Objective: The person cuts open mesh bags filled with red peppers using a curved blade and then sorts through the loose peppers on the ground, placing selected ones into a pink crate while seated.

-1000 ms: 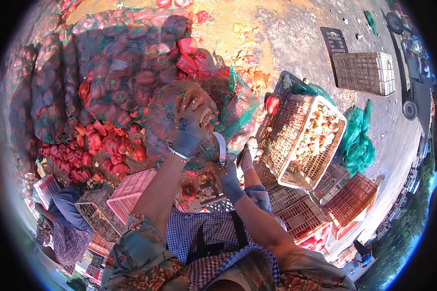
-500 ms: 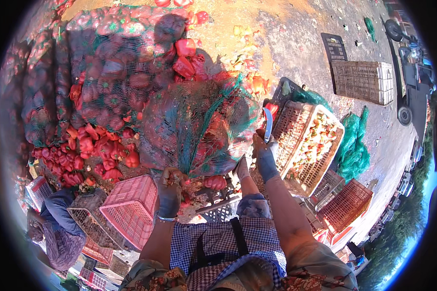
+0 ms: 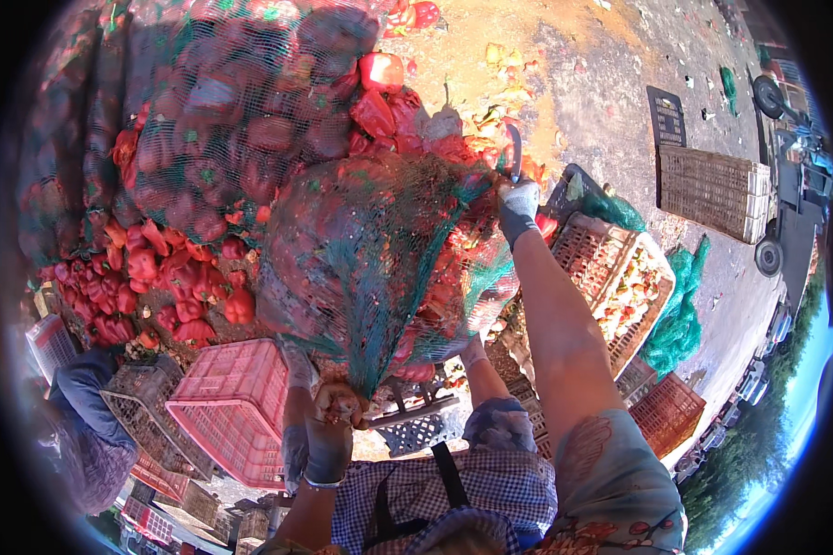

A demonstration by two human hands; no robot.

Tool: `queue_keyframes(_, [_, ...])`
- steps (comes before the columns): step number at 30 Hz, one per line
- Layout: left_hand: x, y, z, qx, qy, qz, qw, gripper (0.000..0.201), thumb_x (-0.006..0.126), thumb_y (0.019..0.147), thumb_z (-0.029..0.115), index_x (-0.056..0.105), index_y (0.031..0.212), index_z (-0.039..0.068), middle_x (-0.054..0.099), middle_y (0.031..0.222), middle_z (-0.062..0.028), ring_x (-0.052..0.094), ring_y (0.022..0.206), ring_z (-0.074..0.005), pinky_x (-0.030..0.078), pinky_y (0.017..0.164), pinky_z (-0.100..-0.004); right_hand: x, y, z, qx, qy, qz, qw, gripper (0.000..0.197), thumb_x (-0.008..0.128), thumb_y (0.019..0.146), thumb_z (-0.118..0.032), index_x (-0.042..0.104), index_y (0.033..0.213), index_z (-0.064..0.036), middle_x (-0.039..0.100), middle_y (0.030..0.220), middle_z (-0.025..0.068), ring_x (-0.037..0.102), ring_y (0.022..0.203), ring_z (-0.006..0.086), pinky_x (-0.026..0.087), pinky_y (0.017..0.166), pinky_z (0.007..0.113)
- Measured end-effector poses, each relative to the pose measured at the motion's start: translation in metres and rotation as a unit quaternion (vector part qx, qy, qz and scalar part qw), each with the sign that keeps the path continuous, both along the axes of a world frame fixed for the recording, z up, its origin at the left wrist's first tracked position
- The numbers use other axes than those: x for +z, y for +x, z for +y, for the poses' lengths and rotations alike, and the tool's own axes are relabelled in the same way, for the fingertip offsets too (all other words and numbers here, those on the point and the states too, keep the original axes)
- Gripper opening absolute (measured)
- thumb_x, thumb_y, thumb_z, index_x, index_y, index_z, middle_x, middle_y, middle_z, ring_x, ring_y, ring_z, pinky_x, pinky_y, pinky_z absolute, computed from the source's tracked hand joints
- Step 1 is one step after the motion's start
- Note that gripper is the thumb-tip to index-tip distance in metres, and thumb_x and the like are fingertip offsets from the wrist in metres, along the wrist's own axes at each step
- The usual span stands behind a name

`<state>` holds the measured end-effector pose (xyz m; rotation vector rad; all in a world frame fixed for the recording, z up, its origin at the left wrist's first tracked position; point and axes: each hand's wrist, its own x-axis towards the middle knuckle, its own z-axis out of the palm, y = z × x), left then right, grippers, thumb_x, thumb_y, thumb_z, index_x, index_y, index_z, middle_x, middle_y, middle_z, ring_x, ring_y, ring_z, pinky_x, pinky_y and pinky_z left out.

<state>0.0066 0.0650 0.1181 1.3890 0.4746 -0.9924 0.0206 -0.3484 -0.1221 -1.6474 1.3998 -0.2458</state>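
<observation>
In front of me lies a green mesh bag (image 3: 335,242) of red bell peppers, its side gaping toward the right with peppers showing. My gloved left hand (image 3: 335,427) is closed around a gathered end of the mesh, pulled taut toward my apron. Beyond the bag's right side, my outstretched right hand (image 3: 518,205), also gloved, grips a knife (image 3: 515,153). The knife's curved blade points away from me; its handle is mostly hidden in the glove. Loose red peppers (image 3: 389,97) lie past the bag.
A crate (image 3: 652,287) of pale pepper cores stands at my right, beside green netting (image 3: 680,314). An empty pink crate (image 3: 231,398) is at my left, near a seated person (image 3: 93,425). Large filled mesh bags (image 3: 241,120) and a pepper pile (image 3: 176,277) lie far left.
My right hand has swung forward, away from me, with the knife. My left hand has drawn the mesh back toward my body, and the bag's opening shows more peppers.
</observation>
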Motion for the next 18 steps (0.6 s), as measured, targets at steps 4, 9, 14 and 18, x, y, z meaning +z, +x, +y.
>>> queue_keyframes(4, [-0.009,-0.005,0.01,0.039,-0.006,0.031,0.999,0.011,0.057,0.096,0.013,0.05,0.095,0.006,0.052,0.071,-0.0049,0.052,0.064,-0.0118,0.047,0.053,-0.0265,0.037,0.01,0.017,-0.116,0.263,-0.231,0.93,0.008,0.063,0.086,-0.01,0.059,0.093,-0.0068,0.056,0.065,0.0039,0.048,0.045,0.0172,0.041,0.043,0.034])
queue_keyframes(9, [-0.005,-0.001,0.013,0.058,-0.009,0.022,0.998,0.007,0.053,0.097,0.012,0.051,0.092,0.007,0.05,0.067,-0.0032,0.046,0.057,-0.0102,0.038,0.044,-0.0232,0.101,-0.008,0.039,-0.189,0.384,-0.179,0.886,0.009,0.061,0.092,-0.017,0.055,0.093,-0.0113,0.055,0.072,0.0027,0.047,0.046,0.0128,0.041,0.041,0.031])
queue_keyframes(14, [0.023,0.0,0.038,0.142,0.04,0.043,0.988,0.014,0.054,0.097,0.018,0.05,0.085,0.013,0.039,0.059,0.0012,0.039,0.051,-0.0083,0.028,0.038,-0.0204,0.157,-0.12,0.12,-0.218,0.432,-0.221,0.847,0.014,0.056,0.094,-0.021,0.046,0.085,-0.0156,0.042,0.068,-0.0024,0.038,0.046,0.0096,0.037,0.043,0.028])
queue_keyframes(18, [0.047,0.005,0.058,0.219,0.069,0.049,0.972,0.026,0.056,0.098,0.031,0.049,0.079,0.015,0.034,0.058,0.0047,0.035,0.05,-0.0091,0.029,0.04,-0.0236,0.243,-0.141,0.18,-0.142,0.396,-0.23,0.877,0.019,0.052,0.096,-0.022,0.042,0.081,-0.0172,0.036,0.064,-0.0033,0.035,0.045,0.0094,0.036,0.041,0.028])
